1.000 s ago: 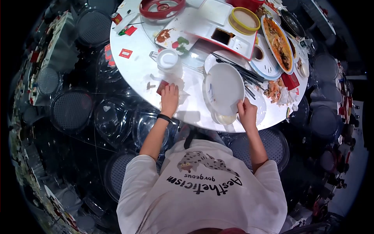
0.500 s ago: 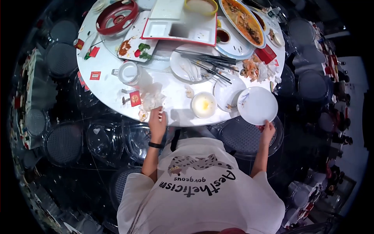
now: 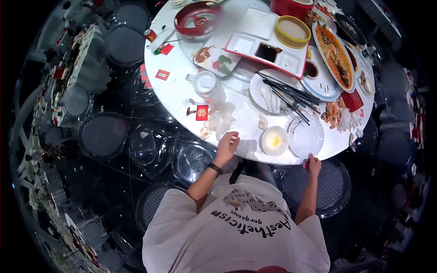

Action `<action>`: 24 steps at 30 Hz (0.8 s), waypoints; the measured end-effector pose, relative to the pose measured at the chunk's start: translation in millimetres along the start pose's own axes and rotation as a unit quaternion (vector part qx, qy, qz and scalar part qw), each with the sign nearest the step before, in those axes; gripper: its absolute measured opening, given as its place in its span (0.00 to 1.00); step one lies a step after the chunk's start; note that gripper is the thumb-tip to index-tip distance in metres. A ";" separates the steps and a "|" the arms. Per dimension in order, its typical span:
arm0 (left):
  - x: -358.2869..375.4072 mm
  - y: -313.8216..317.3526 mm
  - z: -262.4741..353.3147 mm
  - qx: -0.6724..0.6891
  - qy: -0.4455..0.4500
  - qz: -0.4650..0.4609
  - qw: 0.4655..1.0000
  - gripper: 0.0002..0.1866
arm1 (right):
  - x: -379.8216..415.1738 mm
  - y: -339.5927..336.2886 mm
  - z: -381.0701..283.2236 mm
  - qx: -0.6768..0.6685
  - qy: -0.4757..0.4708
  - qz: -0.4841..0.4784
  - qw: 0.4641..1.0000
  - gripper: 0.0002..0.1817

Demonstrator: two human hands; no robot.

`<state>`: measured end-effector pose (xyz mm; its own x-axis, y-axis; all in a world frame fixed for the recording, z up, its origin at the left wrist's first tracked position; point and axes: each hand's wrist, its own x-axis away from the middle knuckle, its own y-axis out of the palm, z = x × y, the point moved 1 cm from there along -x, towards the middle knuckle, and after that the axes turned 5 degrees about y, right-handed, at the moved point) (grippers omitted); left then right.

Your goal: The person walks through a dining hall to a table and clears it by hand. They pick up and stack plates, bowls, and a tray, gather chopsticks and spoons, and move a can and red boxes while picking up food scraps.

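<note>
My right hand [image 3: 313, 165] pinches the near rim of a small white plate [image 3: 314, 141] at the table's front edge. The plate lies over the spot of another small plate, which I cannot make out separately. Left of it stands a white bowl [image 3: 274, 140] with yellow residue. My left hand [image 3: 229, 144] hovers at the table edge, its fingers loosely bent and nothing visible in them. Crumpled tissues [image 3: 221, 117] lie just beyond that hand, beside a red card [image 3: 202, 113]. Behind the bowl, black chopsticks [image 3: 291, 93] and white spoons rest on a larger plate [image 3: 259, 101].
A glass mug [image 3: 205, 83] stands left of the chopsticks. Farther back are a red-rimmed sectioned tray [image 3: 248, 45], a yellow-rimmed round container [image 3: 292, 32], an oval food platter [image 3: 334, 57] and a red ring-shaped dish [image 3: 196, 19]. Food scraps [image 3: 334, 114] lie at right. Stools [image 3: 314, 186] surround the table.
The plate in my right hand has moved left over the other small plate. My left hand has drawn away from the tissues. The whole view has shifted, so the table sits farther right.
</note>
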<state>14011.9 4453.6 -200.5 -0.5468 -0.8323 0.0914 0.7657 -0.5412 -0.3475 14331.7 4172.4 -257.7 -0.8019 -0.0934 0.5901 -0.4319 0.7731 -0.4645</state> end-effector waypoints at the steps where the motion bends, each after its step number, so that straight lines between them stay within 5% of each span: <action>1: 4.1 -9.3 -3.2 0.000 -0.005 0.022 1.000 0.11 | 1.8 -5.2 -3.3 0.040 0.008 0.013 0.999 0.19; 5: 26.7 -40.2 -2.7 -0.012 -0.022 0.118 0.993 0.10 | 4.4 -11.4 -17.5 0.077 0.047 0.017 0.996 0.24; 13: 124.8 -18.9 -0.2 0.059 -0.056 0.250 0.965 0.10 | -57.9 -5.8 30.3 -0.224 0.074 -0.107 0.966 0.22; 18: 176.2 -15.8 -13.0 0.062 -0.083 0.299 0.949 0.11 | -58.5 -15.2 16.8 -0.200 0.034 -0.037 0.979 0.24; 24: 183.0 -81.9 -33.5 0.034 -0.103 0.346 0.932 0.09 | -58.1 -35.3 -3.6 -0.146 0.023 -0.025 0.989 0.20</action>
<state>13837.8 4349.7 -186.5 0.1566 -0.9865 0.0473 0.9347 0.1326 -0.3297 14395.0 4152.8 -273.2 -0.7608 -0.1124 0.6392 -0.3267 0.9173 -0.2275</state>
